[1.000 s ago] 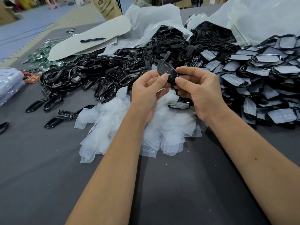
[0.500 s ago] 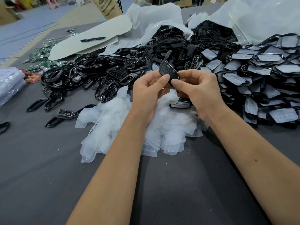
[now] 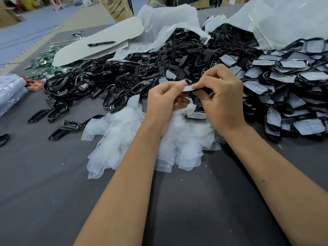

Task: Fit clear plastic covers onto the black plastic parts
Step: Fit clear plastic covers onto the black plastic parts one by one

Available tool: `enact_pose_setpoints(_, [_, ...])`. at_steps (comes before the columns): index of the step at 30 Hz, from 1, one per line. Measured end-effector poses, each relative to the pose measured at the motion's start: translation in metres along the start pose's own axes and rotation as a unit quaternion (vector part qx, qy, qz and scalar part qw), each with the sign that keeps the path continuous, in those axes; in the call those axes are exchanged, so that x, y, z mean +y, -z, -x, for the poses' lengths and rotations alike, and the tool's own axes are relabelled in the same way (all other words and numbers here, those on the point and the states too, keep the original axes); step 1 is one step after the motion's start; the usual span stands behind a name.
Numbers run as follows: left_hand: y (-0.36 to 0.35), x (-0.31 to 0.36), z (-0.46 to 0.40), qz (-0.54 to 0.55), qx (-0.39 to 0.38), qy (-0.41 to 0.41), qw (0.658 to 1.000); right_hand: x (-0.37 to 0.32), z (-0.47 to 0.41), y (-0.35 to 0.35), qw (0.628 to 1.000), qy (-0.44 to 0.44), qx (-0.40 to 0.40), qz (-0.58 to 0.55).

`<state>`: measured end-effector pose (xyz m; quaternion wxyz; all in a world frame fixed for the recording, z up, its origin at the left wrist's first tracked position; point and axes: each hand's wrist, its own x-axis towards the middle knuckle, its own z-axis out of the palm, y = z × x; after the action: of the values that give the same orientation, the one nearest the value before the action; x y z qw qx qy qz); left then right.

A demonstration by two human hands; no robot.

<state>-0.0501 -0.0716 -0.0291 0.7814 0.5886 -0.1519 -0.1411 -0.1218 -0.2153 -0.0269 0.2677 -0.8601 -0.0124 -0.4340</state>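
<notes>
Both hands meet over the middle of the table and pinch one black plastic part (image 3: 190, 88), which lies nearly flat with a pale clear cover on its top face. My left hand (image 3: 166, 102) grips its left end between thumb and fingers. My right hand (image 3: 221, 98) grips its right end with curled fingers. Below the hands lies a heap of loose clear covers (image 3: 142, 137). A pile of bare black parts (image 3: 134, 79) spreads behind and to the left. Black parts with covers on them (image 3: 287, 86) are heaped on the right.
The table top is dark grey cloth (image 3: 44, 183). Loose black frames (image 3: 58, 110) lie at the left. A white card with a black pen (image 3: 101, 43) sits at the back left. Open plastic bags (image 3: 284, 20) rise at the back. A clear packet stack (image 3: 8, 91) is at the far left.
The black part was held tilted upright with its dark face toward me. Now it is turned flat, edge toward me, with the pale cover on top, and my right-hand fingers press along it.
</notes>
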Motion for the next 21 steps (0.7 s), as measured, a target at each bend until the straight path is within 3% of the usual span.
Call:
enact_pose_setpoints(2, [0.0, -0.002, 0.001, -0.024, 0.004, -0.027, 0.999, -0.001, 0.0, -0.001, 1.0, -0.016, 0.009, -0.014])
enact_pose_setpoints(4, [0.002, -0.004, 0.001, -0.027, 0.009, -0.039, 0.999, -0.001, 0.0, -0.001, 0.993, -0.087, 0.012, -0.078])
enact_pose_setpoints(7, [0.003, -0.004, 0.001, -0.032, 0.004, -0.051, 0.998, -0.003, -0.001, -0.001, 0.93, -0.252, -0.025, -0.265])
enact_pose_setpoints(9, [0.002, -0.004, 0.001, -0.035, -0.003, -0.057, 0.998, -0.004, -0.002, -0.002, 0.895, -0.299, -0.05, -0.326])
enact_pose_setpoints(17, [-0.001, -0.003, 0.003, -0.049, -0.002, -0.061, 0.997, -0.004, -0.001, -0.006, 0.884, -0.319, -0.027, -0.34])
enact_pose_setpoints(21, [-0.008, -0.003, 0.007, -0.135, 0.094, -0.119, 0.979, -0.006, -0.001, -0.007, 0.879, -0.334, 0.024, -0.339])
